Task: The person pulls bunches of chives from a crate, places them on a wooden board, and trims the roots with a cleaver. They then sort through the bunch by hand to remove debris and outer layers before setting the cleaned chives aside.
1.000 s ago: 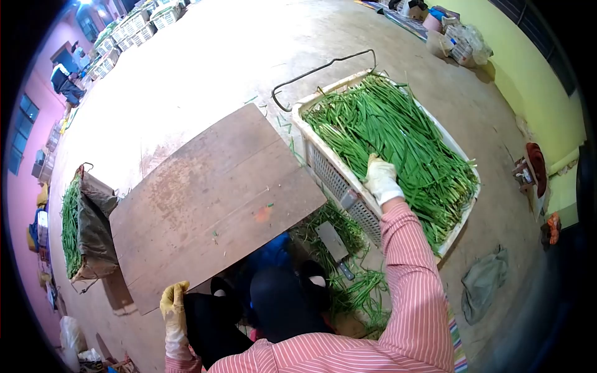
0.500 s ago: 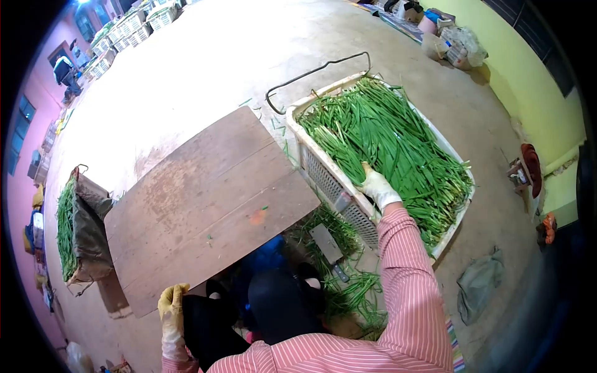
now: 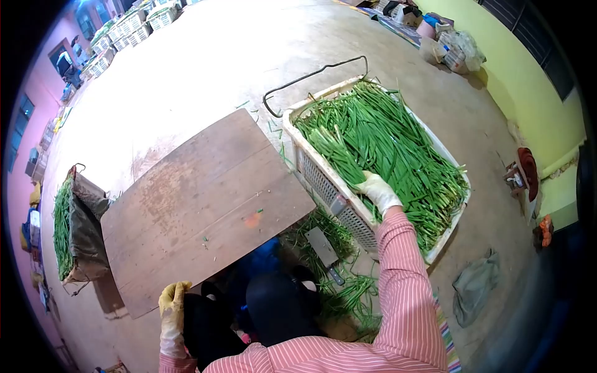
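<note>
My right hand [image 3: 379,191], in a pale glove, is inside the white plastic crate [image 3: 319,177] near its left wall. Its fingers are curled round a bunch of garlic chives [image 3: 336,151], and more lie heaped beside it. My left hand [image 3: 172,308], in a yellow-stained glove, is beside my knee, close to the near edge of the wooden board [image 3: 199,193]. Its fingers are bent and pressed together; whatever may be inside them is hidden. A cleaver [image 3: 322,247] lies low between the board and the crate, among loose green leaves [image 3: 354,295].
A wire handle [image 3: 305,78] sticks out from the crate's far end. Another filled container [image 3: 90,214] stands left of the board. A grey-green cloth [image 3: 477,287] lies on the floor at right. Stacked crates [image 3: 127,28] and people [image 3: 67,65] are far off at upper left.
My right hand has closed further round the chives, and the bunch near it is slightly raised. My left hand has hardly moved. The whole view has shifted a little.
</note>
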Demonstrator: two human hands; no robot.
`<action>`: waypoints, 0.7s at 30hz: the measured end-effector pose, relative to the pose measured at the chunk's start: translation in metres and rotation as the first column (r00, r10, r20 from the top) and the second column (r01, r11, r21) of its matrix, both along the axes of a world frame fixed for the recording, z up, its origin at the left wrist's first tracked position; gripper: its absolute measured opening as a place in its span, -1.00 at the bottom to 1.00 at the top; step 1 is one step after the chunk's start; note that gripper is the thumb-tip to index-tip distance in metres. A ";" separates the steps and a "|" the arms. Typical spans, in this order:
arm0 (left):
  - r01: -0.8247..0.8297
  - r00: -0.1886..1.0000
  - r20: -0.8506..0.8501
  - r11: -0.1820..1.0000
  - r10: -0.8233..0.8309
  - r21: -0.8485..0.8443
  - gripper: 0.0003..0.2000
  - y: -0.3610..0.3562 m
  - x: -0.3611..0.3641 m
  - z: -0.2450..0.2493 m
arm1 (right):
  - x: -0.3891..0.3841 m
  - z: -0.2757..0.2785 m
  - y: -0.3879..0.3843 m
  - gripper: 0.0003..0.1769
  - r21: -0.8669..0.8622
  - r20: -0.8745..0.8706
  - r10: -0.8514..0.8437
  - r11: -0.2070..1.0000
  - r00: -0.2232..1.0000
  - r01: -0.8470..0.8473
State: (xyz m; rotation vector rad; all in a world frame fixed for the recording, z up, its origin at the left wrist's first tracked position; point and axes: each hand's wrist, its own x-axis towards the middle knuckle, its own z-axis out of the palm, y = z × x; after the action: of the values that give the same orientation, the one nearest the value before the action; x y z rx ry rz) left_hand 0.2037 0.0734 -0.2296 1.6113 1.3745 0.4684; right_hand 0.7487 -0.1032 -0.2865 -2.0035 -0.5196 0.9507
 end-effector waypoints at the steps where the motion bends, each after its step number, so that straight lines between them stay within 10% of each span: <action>1: 0.003 1.000 -0.014 1.000 -0.003 -0.014 -0.70 -0.002 0.004 0.003 | 0.004 0.005 -0.005 -0.32 0.099 -0.052 -0.011 0.995 0.999 0.016; 6: 0.031 0.999 0.012 1.000 -0.031 0.001 -0.71 0.001 -0.002 -0.007 | 0.010 0.066 -0.031 -0.17 0.258 -0.220 -0.147 0.945 0.964 0.203; 9: 0.026 0.999 0.034 1.000 -0.026 -0.006 -0.71 0.001 0.001 -0.004 | 0.024 0.084 -0.049 0.13 0.217 -0.124 -0.171 0.956 0.977 0.195; 21: 0.019 1.000 0.007 1.000 -0.019 -0.016 -0.71 0.000 0.001 0.000 | 0.030 0.030 -0.031 0.03 -0.232 0.441 -0.209 0.913 0.873 0.335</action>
State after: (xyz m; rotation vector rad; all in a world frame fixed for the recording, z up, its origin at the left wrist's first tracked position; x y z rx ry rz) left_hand 0.2042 0.0738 -0.2292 1.6075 1.3536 0.4503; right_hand 0.7791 -0.1344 -0.2565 -2.4964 -0.3033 0.4482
